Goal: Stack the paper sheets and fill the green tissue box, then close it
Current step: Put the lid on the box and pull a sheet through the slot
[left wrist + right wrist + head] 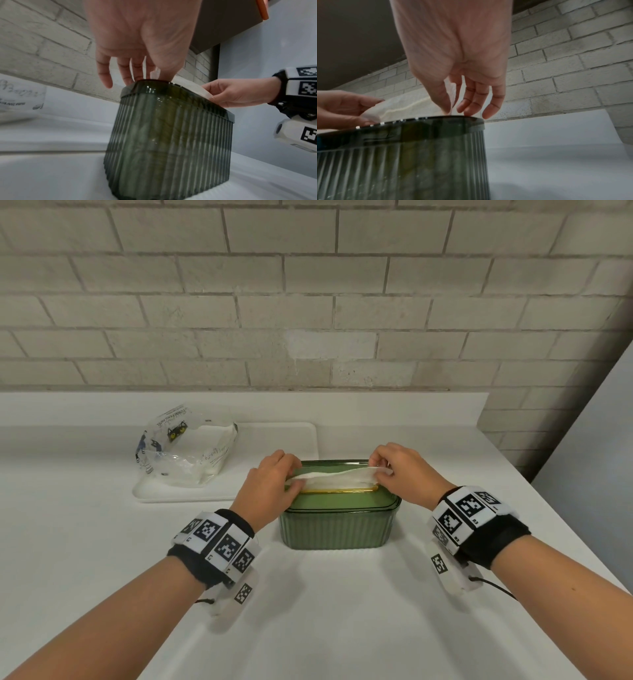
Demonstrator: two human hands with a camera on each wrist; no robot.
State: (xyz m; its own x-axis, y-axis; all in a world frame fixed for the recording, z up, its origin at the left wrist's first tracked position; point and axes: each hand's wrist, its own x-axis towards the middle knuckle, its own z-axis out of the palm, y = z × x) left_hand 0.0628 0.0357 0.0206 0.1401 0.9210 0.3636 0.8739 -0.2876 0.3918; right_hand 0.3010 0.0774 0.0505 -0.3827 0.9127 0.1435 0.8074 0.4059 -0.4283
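The green ribbed tissue box [337, 527] stands on the white counter with its lid on; a gold-rimmed slot [339, 490] runs along the lid. A white tissue sheet [337, 477] sticks up out of the slot, stretched between both hands. My left hand [274, 477] pinches its left end over the box's left side. My right hand [394, 465] pinches its right end with thumb and forefinger, the other fingers loose. The left wrist view shows the box [169, 142] from its end, my left hand [152, 73] on top. The right wrist view shows my right hand [452, 108] pinching the sheet [399, 108].
A torn clear plastic tissue wrapper [185, 451] with some white paper inside lies on a white tray [274, 446] behind and left of the box. A brick wall [308, 302] runs behind the counter. The counter's right edge [561, 529] drops off near my right wrist.
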